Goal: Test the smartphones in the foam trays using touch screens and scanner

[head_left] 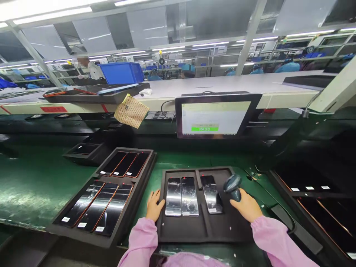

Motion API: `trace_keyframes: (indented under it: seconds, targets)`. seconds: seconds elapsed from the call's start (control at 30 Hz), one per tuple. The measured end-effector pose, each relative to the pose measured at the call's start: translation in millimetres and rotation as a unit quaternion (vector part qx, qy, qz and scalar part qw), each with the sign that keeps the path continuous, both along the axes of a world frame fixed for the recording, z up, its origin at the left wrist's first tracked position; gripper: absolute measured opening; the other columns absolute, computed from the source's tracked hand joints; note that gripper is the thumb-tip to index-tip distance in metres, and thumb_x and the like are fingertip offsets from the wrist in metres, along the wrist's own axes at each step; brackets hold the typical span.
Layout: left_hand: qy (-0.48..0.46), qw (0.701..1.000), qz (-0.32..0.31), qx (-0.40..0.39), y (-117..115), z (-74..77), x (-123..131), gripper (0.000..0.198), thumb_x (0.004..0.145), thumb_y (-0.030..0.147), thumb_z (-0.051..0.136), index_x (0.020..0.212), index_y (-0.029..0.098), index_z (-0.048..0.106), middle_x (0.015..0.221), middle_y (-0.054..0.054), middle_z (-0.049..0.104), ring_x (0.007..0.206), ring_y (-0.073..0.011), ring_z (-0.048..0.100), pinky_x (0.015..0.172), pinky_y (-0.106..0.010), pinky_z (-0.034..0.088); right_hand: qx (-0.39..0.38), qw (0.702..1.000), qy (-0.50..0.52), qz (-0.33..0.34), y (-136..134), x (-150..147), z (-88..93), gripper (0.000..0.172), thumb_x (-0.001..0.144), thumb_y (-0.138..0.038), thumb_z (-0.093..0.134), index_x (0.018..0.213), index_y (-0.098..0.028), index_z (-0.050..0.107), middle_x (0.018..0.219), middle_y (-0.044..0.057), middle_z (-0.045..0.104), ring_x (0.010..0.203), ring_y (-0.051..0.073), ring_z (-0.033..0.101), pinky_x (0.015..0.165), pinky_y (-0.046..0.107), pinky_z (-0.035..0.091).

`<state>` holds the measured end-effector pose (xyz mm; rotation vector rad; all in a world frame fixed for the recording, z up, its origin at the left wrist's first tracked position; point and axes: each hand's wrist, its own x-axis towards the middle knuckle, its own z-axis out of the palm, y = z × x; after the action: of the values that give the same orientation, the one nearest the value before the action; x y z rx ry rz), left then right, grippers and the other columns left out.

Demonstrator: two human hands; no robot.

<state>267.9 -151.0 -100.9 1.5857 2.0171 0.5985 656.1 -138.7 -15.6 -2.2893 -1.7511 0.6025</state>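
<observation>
My right hand (247,205) is closed around the handle of a dark barcode scanner (232,183), its head over the right part of a black foam tray (183,233). My left hand (154,205) rests at this tray's left rim, fingers stretched forward and thumb apart, with nothing seen in it. Two phones with silvery, reflective screens, one of them the left phone (173,196), lie side by side in the tray's left compartment. A third phone (211,194) lies in the right compartment, near the scanner, with a white label at its lower end.
Left of me stands a foam tray (111,241) of several orange-edged phones; another phone tray (289,196) is at the right. A monitor (215,118) showing a green PASS bar stands ahead. A cable (278,202) runs along the right. People work in the background.
</observation>
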Motion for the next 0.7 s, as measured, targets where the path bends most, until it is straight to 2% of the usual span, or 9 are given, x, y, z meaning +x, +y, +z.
trace_keyframes:
  seconds: [0.1,0.2,0.27,0.33,0.4,0.47,0.53,0.6,0.7]
  targets:
    - [-0.026,0.999,0.019,-0.011,5.7,-6.2,-25.2,0.051,0.076,0.036,0.044,0.125,0.021,0.049,0.139,-0.003,0.041,0.135,-0.0237,0.020,0.109,-0.045,0.020,-0.010,0.991,-0.134,-0.003,8.3,16.5,-19.5,0.043,0.078,-0.034,0.047,0.113,-0.009,0.044,0.092,0.014,0.059,0.085,0.027,0.062,0.068,0.034,0.044]
    - [0.011,1.000,0.011,0.004,5.9,-16.6,-40.2,0.045,0.082,0.036,0.034,0.120,0.022,0.053,0.137,-0.003,0.043,0.134,-0.0226,0.022,0.109,-0.049,0.019,0.035,0.975,-0.219,0.017,10.6,19.2,-37.8,0.045,0.082,-0.034,0.044,0.117,-0.006,0.042,0.094,0.017,0.057,0.088,0.028,0.060,0.068,0.036,0.044]
    - [0.038,0.998,-0.002,0.043,4.9,-27.1,-46.8,0.044,0.084,0.033,0.028,0.117,0.024,0.056,0.134,-0.003,0.047,0.131,-0.0202,0.029,0.107,-0.048,0.024,0.062,0.968,-0.241,0.027,12.6,18.9,-43.0,0.047,0.081,-0.035,0.045,0.115,-0.003,0.043,0.098,0.020,0.056,0.091,0.029,0.058,0.071,0.037,0.045]
    - [0.071,0.994,-0.007,0.079,5.1,-39.8,-52.4,0.044,0.084,0.030,0.027,0.115,0.024,0.058,0.130,-0.004,0.051,0.127,-0.0189,0.037,0.105,-0.044,0.031,0.076,0.967,-0.242,0.013,17.2,17.8,-37.8,0.052,0.077,-0.038,0.050,0.113,-0.002,0.044,0.107,0.023,0.053,0.100,0.032,0.054,0.075,0.041,0.045]
    - [0.113,0.988,-0.005,0.101,7.0,-52.2,-57.4,0.044,0.082,0.025,0.029,0.114,0.023,0.058,0.127,-0.005,0.053,0.123,-0.0183,0.043,0.101,-0.041,0.037,0.076,0.972,-0.221,0.006,24.9,14.1,-20.1,0.056,0.069,-0.037,0.058,0.113,-0.004,0.045,0.117,0.023,0.050,0.110,0.034,0.048,0.081,0.043,0.044]
    - [0.152,0.982,-0.009,0.109,10.0,-61.2,-60.9,0.044,0.080,0.021,0.030,0.114,0.023,0.058,0.126,-0.005,0.055,0.120,-0.0177,0.045,0.098,-0.039,0.041,0.086,0.979,-0.178,0.039,34.7,4.8,9.2,0.059,0.060,-0.032,0.063,0.113,-0.009,0.047,0.123,0.019,0.048,0.117,0.033,0.043,0.088,0.044,0.042]
    - [0.178,0.978,-0.023,0.104,13.1,-64.5,-62.5,0.046,0.080,0.018,0.029,0.115,0.024,0.058,0.126,-0.004,0.054,0.120,-0.0171,0.045,0.098,-0.038,0.041,0.170,0.973,-0.123,0.093,45.1,-11.7,45.9,0.057,0.059,-0.033,0.064,0.112,-0.015,0.050,0.125,0.016,0.049,0.121,0.033,0.041,0.095,0.045,0.039]
    - [0.195,0.976,-0.047,0.089,15.8,-62.1,-62.3,0.048,0.081,0.016,0.027,0.119,0.024,0.055,0.130,-0.004,0.051,0.123,-0.0177,0.041,0.099,-0.040,0.040,0.321,0.932,-0.056,0.159,55.1,-33.7,83.7,0.046,0.071,-0.037,0.056,0.113,-0.019,0.049,0.124,0.013,0.052,0.121,0.029,0.042,0.097,0.045,0.038]
    - [0.212,0.971,-0.086,0.068,18.5,-53.1,-60.4,0.049,0.083,0.018,0.025,0.125,0.022,0.048,0.134,-0.005,0.045,0.127,-0.0189,0.035,0.101,-0.041,0.037,0.522,0.820,-0.002,0.234,70.4,-66.5,127.8,0.034,0.076,-0.028,0.052,0.109,-0.019,0.048,0.114,0.012,0.058,0.115,0.027,0.049,0.094,0.045,0.041]
